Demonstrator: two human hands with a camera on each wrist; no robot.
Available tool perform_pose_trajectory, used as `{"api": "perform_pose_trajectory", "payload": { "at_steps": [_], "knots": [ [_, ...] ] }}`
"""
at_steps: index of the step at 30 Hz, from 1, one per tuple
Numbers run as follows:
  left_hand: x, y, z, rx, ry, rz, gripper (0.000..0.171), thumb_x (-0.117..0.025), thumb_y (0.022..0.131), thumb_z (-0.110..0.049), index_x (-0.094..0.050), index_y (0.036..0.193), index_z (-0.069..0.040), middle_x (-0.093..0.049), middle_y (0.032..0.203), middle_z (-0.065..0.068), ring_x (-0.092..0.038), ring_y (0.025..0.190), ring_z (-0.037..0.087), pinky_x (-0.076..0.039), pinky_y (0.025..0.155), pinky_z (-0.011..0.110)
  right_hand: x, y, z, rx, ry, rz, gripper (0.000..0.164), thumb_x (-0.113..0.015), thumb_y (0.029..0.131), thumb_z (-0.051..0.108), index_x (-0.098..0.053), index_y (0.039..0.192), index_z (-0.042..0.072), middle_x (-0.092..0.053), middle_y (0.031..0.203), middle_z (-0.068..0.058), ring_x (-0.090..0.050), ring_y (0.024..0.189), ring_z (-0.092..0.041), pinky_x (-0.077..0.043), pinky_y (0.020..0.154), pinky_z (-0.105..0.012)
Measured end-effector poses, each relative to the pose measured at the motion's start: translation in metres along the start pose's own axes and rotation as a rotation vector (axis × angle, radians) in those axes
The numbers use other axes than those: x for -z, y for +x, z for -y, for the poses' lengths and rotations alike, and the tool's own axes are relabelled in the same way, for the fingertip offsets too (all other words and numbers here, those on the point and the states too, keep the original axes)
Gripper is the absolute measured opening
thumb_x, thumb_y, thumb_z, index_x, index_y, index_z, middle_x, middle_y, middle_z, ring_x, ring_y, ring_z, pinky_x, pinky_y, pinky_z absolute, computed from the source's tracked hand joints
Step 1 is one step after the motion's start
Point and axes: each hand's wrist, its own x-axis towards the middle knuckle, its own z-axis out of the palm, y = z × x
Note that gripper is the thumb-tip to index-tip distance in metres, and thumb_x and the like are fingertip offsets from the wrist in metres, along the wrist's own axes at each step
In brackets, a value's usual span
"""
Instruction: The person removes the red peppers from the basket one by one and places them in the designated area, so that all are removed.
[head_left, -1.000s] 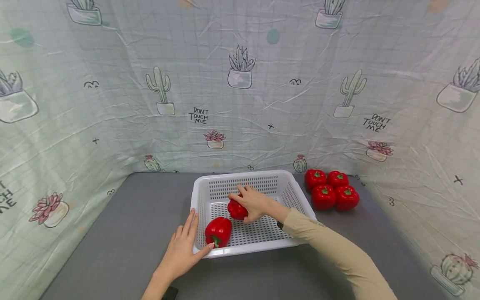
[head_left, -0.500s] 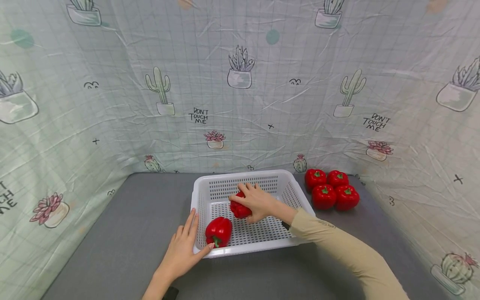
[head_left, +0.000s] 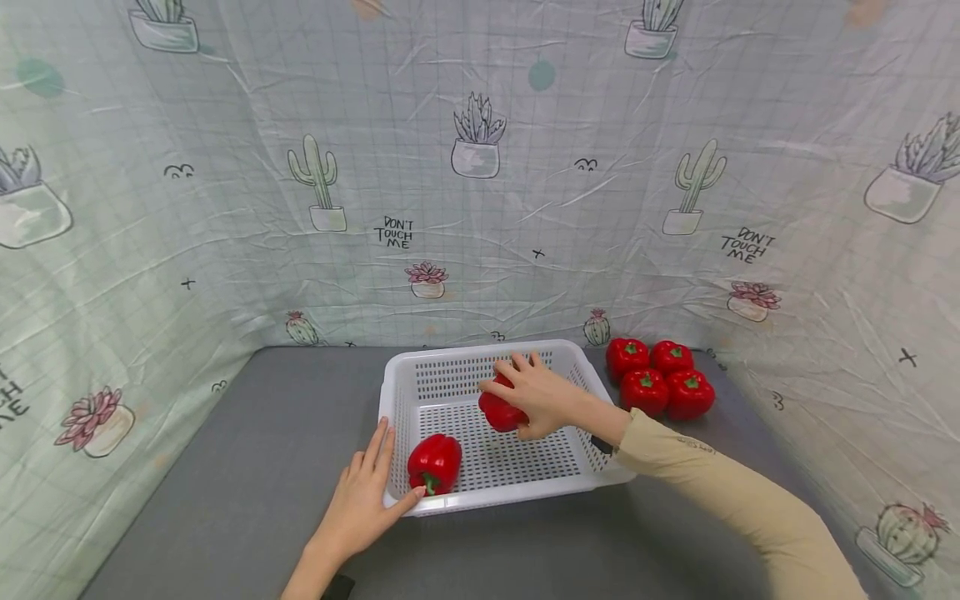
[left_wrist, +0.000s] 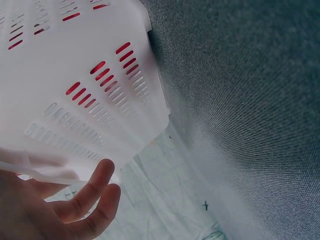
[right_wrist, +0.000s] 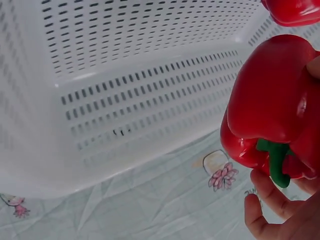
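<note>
A white perforated basket (head_left: 480, 357) stands on the grey table. My right hand (head_left: 534, 393) grips a red bell pepper (head_left: 501, 412) and holds it above the basket's floor; the right wrist view shows that pepper (right_wrist: 272, 100) close up, with the basket wall (right_wrist: 140, 100) behind it. A second red pepper (head_left: 434, 463) lies in the basket's near left corner. My left hand (head_left: 365, 498) rests with straight fingers against the basket's near left corner, seen in the left wrist view as fingers (left_wrist: 85, 197) below the basket wall (left_wrist: 90, 95).
Several red peppers (head_left: 660, 379) sit in a cluster on the grey table (head_left: 247, 467) just right of the basket. A cactus-print cloth (head_left: 480, 183) walls in the table on the back and both sides.
My right hand has carried its pepper up and to the right over the basket. The left hand and the pepper in the corner have stayed where they were.
</note>
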Motion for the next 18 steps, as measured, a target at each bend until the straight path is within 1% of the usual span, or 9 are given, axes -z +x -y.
{"api": "perform_pose_trajectory", "payload": {
  "at_steps": [3,5,11,15,18],
  "knots": [
    [0.000,0.000,0.001,-0.006,0.001,-0.005,0.090,-0.060,0.073,-0.056,-0.028,0.139,-0.004,-0.020,0.149,0.009,-0.044,0.096,0.021,-0.041,0.078,0.042,0.003,-0.008,-0.001,-0.024,-0.010,-0.031,0.081,-0.075,0.055,0.041,-0.042,0.124,0.014,-0.047,0.120,-0.005,-0.039,0.107,-0.022,-0.041,0.082,-0.040],
    [0.001,0.000,0.002,-0.009,0.002,-0.007,0.090,-0.060,0.073,-0.056,-0.028,0.139,-0.004,-0.020,0.149,0.009,-0.044,0.096,0.021,-0.041,0.078,0.043,0.006,-0.014,-0.001,-0.043,0.009,-0.049,0.079,-0.074,0.055,0.041,-0.042,0.122,0.012,-0.047,0.119,-0.006,-0.039,0.107,-0.022,-0.041,0.081,-0.040],
    [0.001,0.000,0.002,0.002,-0.004,0.010,0.090,-0.059,0.073,-0.057,-0.027,0.140,-0.004,-0.019,0.149,0.008,-0.044,0.097,0.022,-0.041,0.079,0.044,0.012,-0.033,0.000,-0.104,0.149,-0.073,0.079,-0.076,0.054,0.037,-0.042,0.122,0.014,-0.046,0.118,-0.007,-0.036,0.108,-0.022,-0.043,0.081,-0.040],
    [0.000,0.000,0.000,0.009,-0.008,0.021,0.090,-0.060,0.073,-0.056,-0.027,0.140,-0.005,-0.019,0.149,0.008,-0.044,0.098,0.022,-0.041,0.080,0.044,0.012,-0.048,-0.002,-0.151,0.180,-0.101,0.082,-0.078,0.052,0.035,-0.042,0.123,0.016,-0.047,0.117,-0.006,-0.037,0.107,-0.022,-0.046,0.079,-0.039],
    [0.000,0.000,0.000,0.010,-0.006,0.018,0.090,-0.060,0.073,-0.056,-0.027,0.140,-0.005,-0.019,0.149,0.008,-0.043,0.098,0.022,-0.041,0.080,0.044,0.009,-0.058,-0.006,-0.182,0.173,-0.143,0.082,-0.079,0.051,0.035,-0.043,0.123,0.017,-0.046,0.117,-0.006,-0.038,0.106,-0.022,-0.046,0.078,-0.038]
  ]
}}
